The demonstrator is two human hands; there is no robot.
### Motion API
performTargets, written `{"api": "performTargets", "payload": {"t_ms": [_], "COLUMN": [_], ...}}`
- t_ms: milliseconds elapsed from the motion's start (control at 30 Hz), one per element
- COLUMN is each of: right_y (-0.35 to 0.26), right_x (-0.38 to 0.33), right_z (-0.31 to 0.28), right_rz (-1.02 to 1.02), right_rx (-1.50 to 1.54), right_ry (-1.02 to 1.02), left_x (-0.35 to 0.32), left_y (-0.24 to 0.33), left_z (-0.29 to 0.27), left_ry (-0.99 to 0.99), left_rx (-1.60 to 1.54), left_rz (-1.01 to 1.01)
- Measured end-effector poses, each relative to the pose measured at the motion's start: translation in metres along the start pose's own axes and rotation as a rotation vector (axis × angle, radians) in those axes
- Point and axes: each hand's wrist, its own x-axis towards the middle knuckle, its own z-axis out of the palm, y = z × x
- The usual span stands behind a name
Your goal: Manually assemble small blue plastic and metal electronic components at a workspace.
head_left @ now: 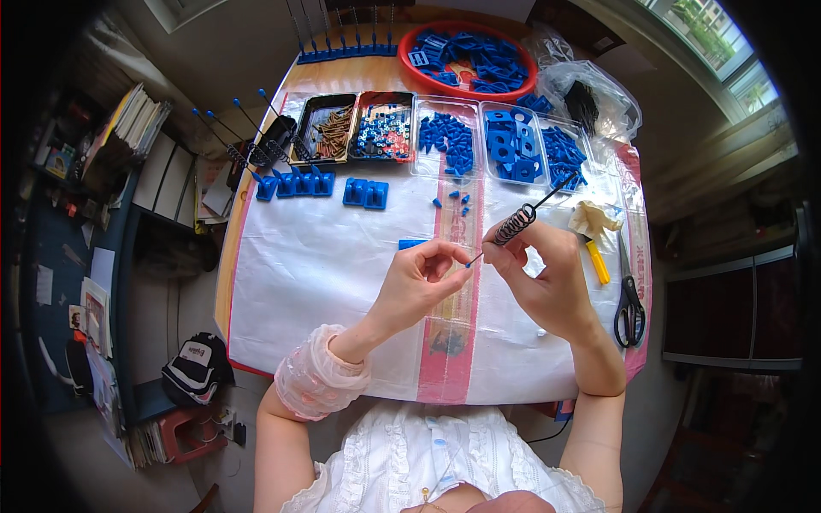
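Note:
My right hand (552, 278) is closed around a thin black rod with a coil spring (516, 224) on it. The rod slants up to the right past the fingers, and its thin lower end points toward my left hand (409, 286). That hand pinches a small blue tip piece (469, 264) at the rod's lower end; whether the piece sits on the rod, I cannot tell. Behind the left fingers a blue part (412, 244) lies on the sheet, partly hidden. A few loose blue cone-like pieces (464, 199) are scattered beyond my hands.
Trays hold screws (332, 135), nuts (386, 128) and blue parts (513, 145). Blue bases (365, 193) stand at left, some beside black spring rods (272, 152). A red basin (466, 92) of blue parts sits behind. Right: scissors (631, 312), yellow-handled tool (598, 262).

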Motion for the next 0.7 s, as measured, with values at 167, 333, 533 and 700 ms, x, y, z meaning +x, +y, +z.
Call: {"api": "performTargets", "payload": {"t_ms": [167,333,533,700], "right_y": [-0.0010,-0.0010,-0.0021,-0.0019], "right_x": [0.0002,0.0004,0.0005,0.0006], "right_z": [0.0000,-0.0002,-0.0011,-0.0016], "right_rz": [-0.002,0.005,0.003,-0.008], "right_rx": [0.012,0.017,0.003,-0.008], "right_ry": [0.003,-0.001,-0.015,-0.016], "left_x": [-0.0002,-0.0002,-0.0001,0.0001], "left_y": [0.0021,0.0014,-0.0008,-0.0013], "left_z": [-0.0015,-0.0017,-0.0004,-0.0002], "left_ry": [-0.020,-0.022,-0.008,-0.002], "left_rx": [0.011,0.017,-0.012,-0.001], "left_rz": [-0.013,-0.003,0.009,0.007]}}
